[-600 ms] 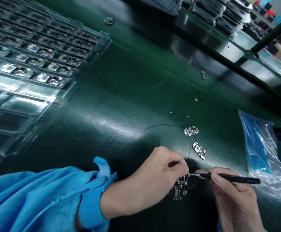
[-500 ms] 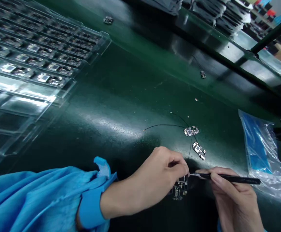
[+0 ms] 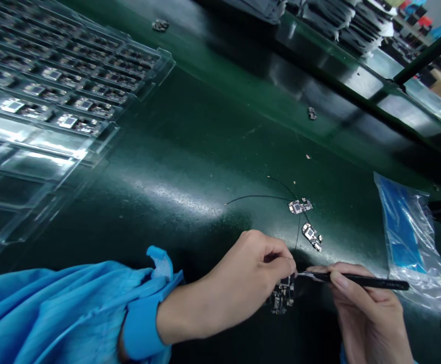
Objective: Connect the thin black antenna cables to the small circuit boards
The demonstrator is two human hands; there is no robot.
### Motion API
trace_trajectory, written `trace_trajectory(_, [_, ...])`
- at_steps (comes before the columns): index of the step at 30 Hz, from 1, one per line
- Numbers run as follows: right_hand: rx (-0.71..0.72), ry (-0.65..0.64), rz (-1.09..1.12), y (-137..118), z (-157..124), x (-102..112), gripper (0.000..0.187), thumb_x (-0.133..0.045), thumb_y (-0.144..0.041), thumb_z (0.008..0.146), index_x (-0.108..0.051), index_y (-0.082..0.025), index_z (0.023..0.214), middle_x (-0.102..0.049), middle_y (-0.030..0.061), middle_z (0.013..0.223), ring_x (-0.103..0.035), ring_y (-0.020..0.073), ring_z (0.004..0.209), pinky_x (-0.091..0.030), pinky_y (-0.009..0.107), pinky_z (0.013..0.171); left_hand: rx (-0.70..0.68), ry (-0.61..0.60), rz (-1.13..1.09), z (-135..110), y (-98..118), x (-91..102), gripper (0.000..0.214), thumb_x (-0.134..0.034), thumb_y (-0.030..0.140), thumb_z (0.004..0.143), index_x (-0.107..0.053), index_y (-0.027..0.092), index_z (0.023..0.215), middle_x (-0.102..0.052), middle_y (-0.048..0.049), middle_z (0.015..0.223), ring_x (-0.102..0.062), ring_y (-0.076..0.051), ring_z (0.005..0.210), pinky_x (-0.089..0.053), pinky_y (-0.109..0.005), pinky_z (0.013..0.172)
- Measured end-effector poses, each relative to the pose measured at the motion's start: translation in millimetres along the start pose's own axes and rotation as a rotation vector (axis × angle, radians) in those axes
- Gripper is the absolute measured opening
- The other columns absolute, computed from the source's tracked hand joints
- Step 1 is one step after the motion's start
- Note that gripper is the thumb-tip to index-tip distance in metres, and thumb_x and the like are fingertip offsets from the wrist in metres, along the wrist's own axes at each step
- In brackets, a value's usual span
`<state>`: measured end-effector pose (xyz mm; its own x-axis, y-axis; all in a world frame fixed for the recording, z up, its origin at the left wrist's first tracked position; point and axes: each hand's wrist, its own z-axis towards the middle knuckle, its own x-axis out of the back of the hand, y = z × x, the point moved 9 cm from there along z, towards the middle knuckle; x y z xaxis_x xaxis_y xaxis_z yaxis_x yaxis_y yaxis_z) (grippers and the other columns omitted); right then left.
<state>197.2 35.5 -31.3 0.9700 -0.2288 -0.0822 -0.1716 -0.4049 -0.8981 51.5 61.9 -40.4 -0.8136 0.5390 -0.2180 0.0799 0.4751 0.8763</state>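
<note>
My left hand (image 3: 243, 275), in a blue sleeve, pinches a small dark circuit board (image 3: 282, 296) and holds it against the green mat. My right hand (image 3: 368, 313) grips black tweezers (image 3: 360, 279) like a pen, and their tip touches the board's top edge right by my left fingertips. Just beyond my hands lie two small boards (image 3: 300, 206) (image 3: 312, 236) with thin black wires (image 3: 258, 197) trailing off to the left.
Clear plastic trays (image 3: 64, 101) holding several small boards cover the left of the green bench (image 3: 190, 146). A clear bag with blue contents (image 3: 410, 237) lies at the right. Two loose parts (image 3: 312, 113) (image 3: 160, 25) sit farther back. Stacked trays line the far shelf (image 3: 349, 25).
Both hands stay in place on the board. The view has shifted slightly, so the far loose parts appear a little further left.
</note>
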Motion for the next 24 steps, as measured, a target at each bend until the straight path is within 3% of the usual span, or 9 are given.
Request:
trace_trajectory(18, [0.071,0.03,-0.043,-5.9,-1.7,-0.8,0.006,-0.075,-0.02,0.065,-0.075,-0.017,0.07,-0.073,0.0119,0.072,-0.07,0.0265,0.069,-0.058,0.029,0.067,0.017,0.004,0.009,0.7,-0.8,-0.6,0.025,-0.045,0.022,0.079,-0.066,0.013,0.069,-0.064,-0.0022,0.068,-0.057,-0.015,0.067,-0.042,-0.022,0.06])
trace_trajectory(24, [0.113,0.054,-0.05,-9.5,-6.0,1.2,0.004,-0.074,-0.019,0.066,-0.075,-0.018,0.071,-0.074,0.0096,0.074,-0.07,0.0244,0.073,-0.057,0.025,0.07,0.023,0.004,0.007,-0.1,-3.0,-0.9,0.025,-0.047,0.023,0.079,-0.066,0.011,0.069,-0.061,-0.0022,0.064,-0.054,-0.014,0.062,-0.039,-0.023,0.057])
